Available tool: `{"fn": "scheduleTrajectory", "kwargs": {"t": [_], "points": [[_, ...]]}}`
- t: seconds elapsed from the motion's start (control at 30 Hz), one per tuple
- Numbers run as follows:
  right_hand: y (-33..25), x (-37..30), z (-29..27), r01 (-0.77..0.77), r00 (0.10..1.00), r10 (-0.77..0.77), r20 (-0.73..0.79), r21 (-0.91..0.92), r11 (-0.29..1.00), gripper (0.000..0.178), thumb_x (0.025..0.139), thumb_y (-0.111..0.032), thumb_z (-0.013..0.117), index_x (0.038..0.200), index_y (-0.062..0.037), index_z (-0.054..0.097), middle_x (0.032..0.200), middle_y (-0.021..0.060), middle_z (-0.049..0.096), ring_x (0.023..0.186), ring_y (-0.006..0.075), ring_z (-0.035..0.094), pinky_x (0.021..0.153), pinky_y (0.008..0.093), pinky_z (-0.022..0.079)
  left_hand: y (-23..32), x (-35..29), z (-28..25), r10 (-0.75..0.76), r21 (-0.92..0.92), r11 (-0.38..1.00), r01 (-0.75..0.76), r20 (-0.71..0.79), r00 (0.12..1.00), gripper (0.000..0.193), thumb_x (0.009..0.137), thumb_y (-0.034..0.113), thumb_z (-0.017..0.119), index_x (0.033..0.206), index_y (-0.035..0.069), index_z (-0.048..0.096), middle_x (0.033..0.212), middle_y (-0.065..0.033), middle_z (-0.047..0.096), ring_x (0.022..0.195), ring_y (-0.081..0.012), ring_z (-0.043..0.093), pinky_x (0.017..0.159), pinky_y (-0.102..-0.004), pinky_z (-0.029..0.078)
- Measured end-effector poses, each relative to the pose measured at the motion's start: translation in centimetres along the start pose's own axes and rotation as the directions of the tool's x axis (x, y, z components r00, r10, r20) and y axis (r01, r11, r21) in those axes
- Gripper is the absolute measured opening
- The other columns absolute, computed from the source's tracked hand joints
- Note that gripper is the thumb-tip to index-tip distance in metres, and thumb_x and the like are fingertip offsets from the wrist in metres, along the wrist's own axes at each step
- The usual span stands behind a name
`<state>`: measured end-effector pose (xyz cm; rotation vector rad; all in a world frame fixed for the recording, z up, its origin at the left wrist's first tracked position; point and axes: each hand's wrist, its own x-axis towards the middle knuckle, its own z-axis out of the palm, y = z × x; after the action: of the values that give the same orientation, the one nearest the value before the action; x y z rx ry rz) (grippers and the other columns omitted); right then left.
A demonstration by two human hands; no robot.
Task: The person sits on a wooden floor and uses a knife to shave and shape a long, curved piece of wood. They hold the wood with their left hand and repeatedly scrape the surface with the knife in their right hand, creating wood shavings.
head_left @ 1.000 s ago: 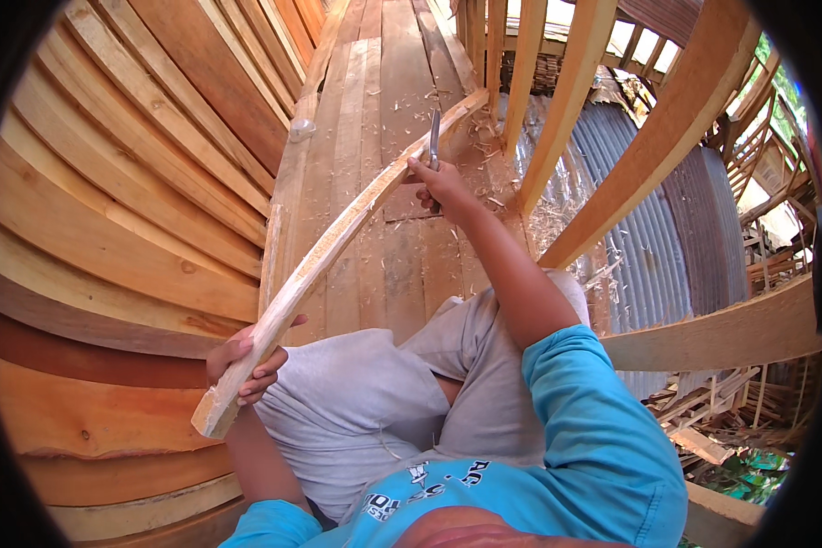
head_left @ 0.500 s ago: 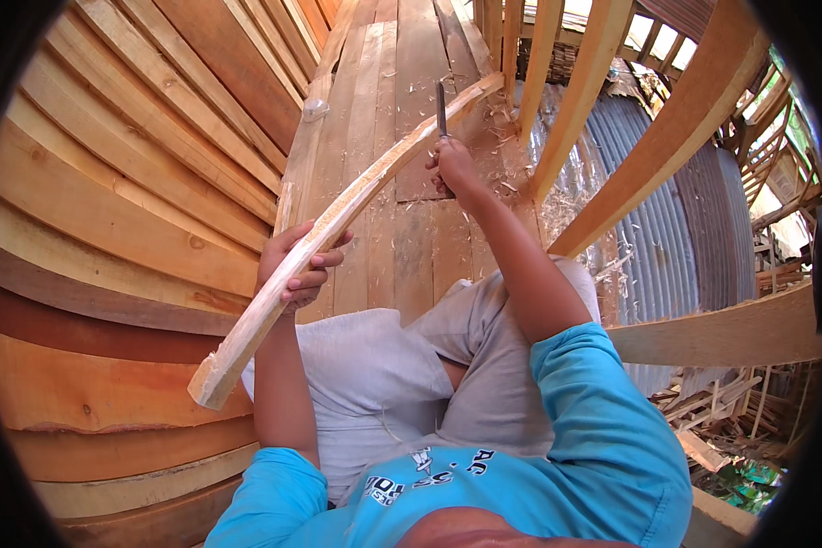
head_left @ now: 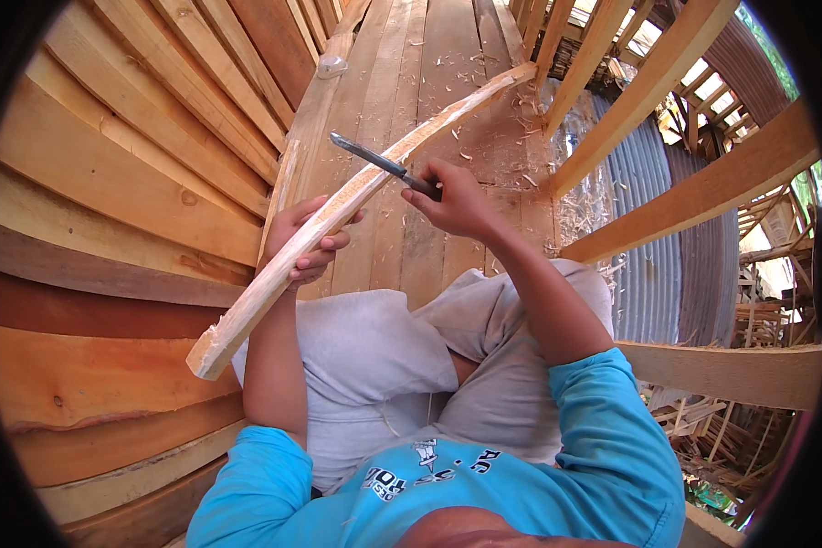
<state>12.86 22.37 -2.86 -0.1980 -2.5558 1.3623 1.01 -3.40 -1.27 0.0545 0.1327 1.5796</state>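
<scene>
A long, slightly curved wooden stick (head_left: 274, 274) runs slantwise from near my left thigh to the upper right, pale and freshly whittled along its top. My left hand (head_left: 312, 242) grips it from beneath, around its lower half, fingers wrapped over the side. In my right hand (head_left: 452, 196) is a knife (head_left: 370, 155) with a dark handle. Its blade lies across the upper side of the stick, tip toward the left. The far end of the stick reaches the wooden posts on the right.
Plank flooring (head_left: 393, 100) strewn with wood shavings stretches ahead. Wooden board walls (head_left: 119, 210) rise close on my left. Wooden slats (head_left: 648, 100) stand on the right, with corrugated metal sheets (head_left: 653, 228) beyond them. A small clear object (head_left: 331, 66) sits by the left wall.
My right hand has drawn the knife back toward me along the stick. The blade has swung from pointing away to lying across the wood. The stick's near end has risen slightly.
</scene>
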Motion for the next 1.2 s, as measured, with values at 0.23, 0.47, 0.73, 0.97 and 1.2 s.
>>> {"fn": "scheduleTrajectory", "kwargs": {"t": [0.23, 0.47, 0.73, 0.97, 1.2], "points": [[-0.7, 0.1, -0.3, -0.028, 0.999, 0.028, 0.029, -0.007, 1.0, 0.024, 0.091, -0.022, 0.07, 0.087, -0.0019, 0.058, 0.07, -0.0007, 0.057, 0.063, 0.0075, 0.05, 0.056, 0.0277, 0.041, 0.4, -0.3, -0.1, -0.012, 0.033, 0.999, 0.013, -0.038, 0.999, 0.057, 0.104, 0.032, 0.023, 0.135, -0.015, 0.028, 0.073, -0.0163, 0.049, 0.046, -0.0247, 0.06, 0.031, -0.0317, 0.053], [-0.8, 0.0, -0.2, -0.037, 0.999, 0.036, 0.005, 0.189, 0.981, 0.03, 0.093, -0.029, 0.065, 0.085, 0.0004, 0.064, 0.075, 0.0138, 0.062, 0.067, 0.0268, 0.062, 0.063, 0.0392, 0.047, 0.5, -0.3, -0.2, -0.024, 0.078, 0.996, 0.032, -0.097, 0.995, 0.058, 0.105, 0.035, 0.021, 0.134, -0.013, 0.032, 0.071, -0.0152, 0.049, 0.044, -0.0234, 0.059, 0.029, -0.0307, 0.051], [-2.4, -0.7, 1.6, -0.198, 0.976, 0.202, 0.077, -0.053, 0.979, 0.042, 0.101, -0.034, 0.05, 0.081, 0.0001, 0.064, 0.075, 0.0204, 0.063, 0.07, 0.0369, 0.062, 0.065, 0.0451, 0.046, -0.5, -0.1, 0.3, 0.019, 0.152, 0.988, 0.015, -0.222, 0.975, 0.057, 0.106, 0.035, 0.02, 0.132, -0.012, 0.038, 0.066, -0.0125, 0.048, 0.038, -0.0193, 0.055, 0.026, -0.0288, 0.047], [-3.6, -1.2, 3.1, -0.03, 0.992, 0.039, 0.117, -0.082, 0.996, 0.058, 0.104, -0.042, 0.036, 0.075, 0.0001, 0.062, 0.073, 0.0254, 0.061, 0.071, 0.0446, 0.06, 0.065, 0.0522, 0.044, -0.7, -0.1, 0.3, 0.021, 0.155, 0.988, 0.017, -0.239, 0.971, 0.055, 0.106, 0.034, 0.02, 0.134, -0.011, 0.037, 0.066, -0.0122, 0.048, 0.038, -0.0191, 0.055, 0.025, -0.0287, 0.047], [-3.9, -0.4, 4.8, -0.204, 0.976, 0.167, -0.143, -0.307, 0.93, 0.053, 0.1, -0.032, 0.04, 0.065, 0.0019, 0.061, 0.068, 0.0286, 0.06, 0.068, 0.0478, 0.06, 0.067, 0.0562, 0.046, -1.4, 0.1, -0.8, -0.015, 0.033, 0.999, 0.019, -0.135, 0.991, 0.05, 0.106, 0.033, 0.024, 0.133, -0.008, 0.036, 0.072, -0.0127, 0.05, 0.044, -0.0204, 0.058, 0.03, -0.031, 0.051]]}}
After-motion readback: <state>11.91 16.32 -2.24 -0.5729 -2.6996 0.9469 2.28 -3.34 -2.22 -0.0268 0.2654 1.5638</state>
